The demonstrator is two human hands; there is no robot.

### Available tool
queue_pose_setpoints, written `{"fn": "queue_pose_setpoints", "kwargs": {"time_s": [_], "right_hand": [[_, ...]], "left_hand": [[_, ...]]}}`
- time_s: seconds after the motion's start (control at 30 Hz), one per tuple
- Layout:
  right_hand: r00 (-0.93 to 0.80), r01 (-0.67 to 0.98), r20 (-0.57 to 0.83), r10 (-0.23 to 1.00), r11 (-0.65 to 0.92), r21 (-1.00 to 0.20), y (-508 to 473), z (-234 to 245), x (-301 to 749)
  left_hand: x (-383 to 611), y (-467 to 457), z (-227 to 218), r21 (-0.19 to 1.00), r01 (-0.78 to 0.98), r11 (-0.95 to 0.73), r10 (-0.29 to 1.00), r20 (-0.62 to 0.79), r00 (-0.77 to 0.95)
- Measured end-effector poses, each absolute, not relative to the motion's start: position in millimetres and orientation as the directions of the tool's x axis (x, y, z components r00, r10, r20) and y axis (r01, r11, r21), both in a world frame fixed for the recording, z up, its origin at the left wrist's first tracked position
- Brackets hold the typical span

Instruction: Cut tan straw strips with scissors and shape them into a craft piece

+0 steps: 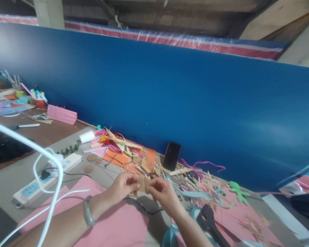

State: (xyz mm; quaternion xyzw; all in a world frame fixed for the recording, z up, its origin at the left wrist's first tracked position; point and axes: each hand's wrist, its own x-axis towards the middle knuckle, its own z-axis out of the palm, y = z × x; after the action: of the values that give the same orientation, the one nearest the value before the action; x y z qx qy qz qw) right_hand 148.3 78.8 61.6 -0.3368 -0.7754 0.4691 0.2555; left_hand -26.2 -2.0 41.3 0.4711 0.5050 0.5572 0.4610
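Note:
Between my two hands is a small tan piece (143, 184) with upright ridges, like thin wood or cardboard strips side by side; its exact kind is unclear. My left hand (127, 184) pinches one end, with a bangle on that wrist. At the opposite end, the thumb and fingers of my right hand (161, 190) are closed on the same piece. Below my left forearm lies pink paper (118, 223). A black cable (144, 207) curves beneath the hands. Beside my right forearm is a black tool, apparently a glue gun (208, 219).
Paper and strip scraps (201, 181) litter the table beyond my hands. A phone (171, 156) leans against the blue partition (170, 96). At left lie a power strip (46, 180), a white cup (87, 137) and round tan discs (89, 168). A white cable (55, 192) crosses the near left.

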Motion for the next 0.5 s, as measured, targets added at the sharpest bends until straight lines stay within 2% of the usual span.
{"fn": "queue_pose_setpoints", "kwargs": {"time_s": [0.07, 0.13, 0.2, 0.27, 0.33, 0.43, 0.5], "right_hand": [[-0.65, 0.262, 0.323, 0.688, 0.601, -0.755, 77.4, 59.9, 150.8], [-0.676, 0.208, 0.545, 0.496, 0.838, -0.505, 75.7, 58.8, 154.7], [-0.701, 0.164, 0.651, 0.292, 0.954, -0.251, 74.2, 58.0, 159.2], [-0.712, 0.158, 0.684, 0.156, 0.986, -0.06, 72.9, 56.9, 163.5], [-0.713, 0.159, 0.698, 0.071, 0.985, 0.063, 72.2, 55.9, 166.8], [-0.711, 0.139, 0.702, -0.021, 0.975, 0.17, 71.8, 56.9, 169.2], [-0.713, 0.126, 0.698, -0.06, 0.969, 0.212, 71.2, 60.2, 169.2]], "left_hand": [[-27.2, -4.8, 43.0, 0.96, 0.18, -0.216, 0.951, 0.248, -0.182], [-28.2, -9.9, 45.8, 0.878, 0.333, -0.344, 0.885, 0.422, -0.199], [-29.0, -15.8, 49.1, 0.815, 0.4, -0.419, 0.832, 0.521, -0.192], [-29.4, -20.8, 51.4, 0.778, 0.427, -0.461, 0.802, 0.571, -0.175], [-28.9, -23.1, 51.6, 0.765, 0.428, -0.481, 0.793, 0.588, -0.16], [-26.0, -20.0, 47.6, 0.819, 0.365, -0.442, 0.83, 0.528, -0.18], [-23.2, -15.1, 44.4, 0.9, 0.251, -0.356, 0.882, 0.413, -0.229]]}}
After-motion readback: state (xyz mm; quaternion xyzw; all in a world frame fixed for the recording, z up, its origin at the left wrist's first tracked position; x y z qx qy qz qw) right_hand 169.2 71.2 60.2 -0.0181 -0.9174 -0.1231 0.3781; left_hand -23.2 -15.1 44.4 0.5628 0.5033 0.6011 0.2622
